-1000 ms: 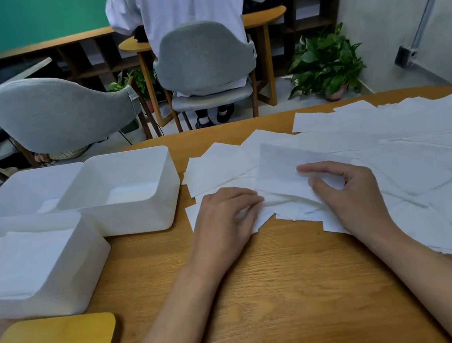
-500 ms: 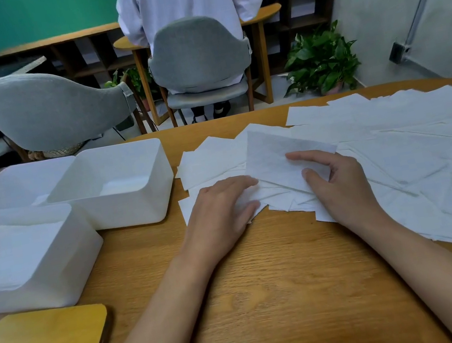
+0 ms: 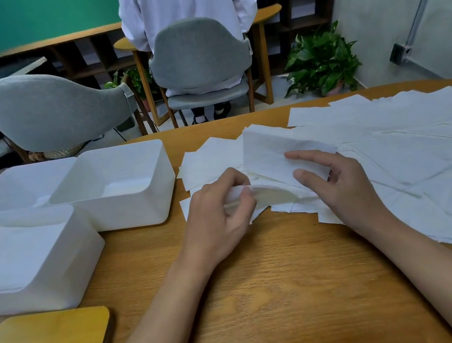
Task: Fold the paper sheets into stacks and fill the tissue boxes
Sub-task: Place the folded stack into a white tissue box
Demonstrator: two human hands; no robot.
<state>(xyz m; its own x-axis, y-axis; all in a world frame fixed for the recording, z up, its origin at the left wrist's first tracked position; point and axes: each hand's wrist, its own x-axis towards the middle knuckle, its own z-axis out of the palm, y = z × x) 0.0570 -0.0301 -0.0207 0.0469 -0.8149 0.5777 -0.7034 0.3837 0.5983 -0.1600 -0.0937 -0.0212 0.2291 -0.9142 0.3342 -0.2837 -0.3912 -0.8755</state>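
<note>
Now left hand [image 3: 221, 217] fingers pinch lower sheet [image 3: 236, 193]; right hand [image 3: 340, 190] fingers grip raised sheet [image 3: 263, 152].

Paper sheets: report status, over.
Left hand pinches sheet pile near edge. Right hand pinches one lifted sheet. Near tissue box holds a stack; middle box looks empty. Nothing blocking.

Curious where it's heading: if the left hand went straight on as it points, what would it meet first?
Probably the raised sheet in the right hand, just past the paper edge the left hand pinches.
</note>
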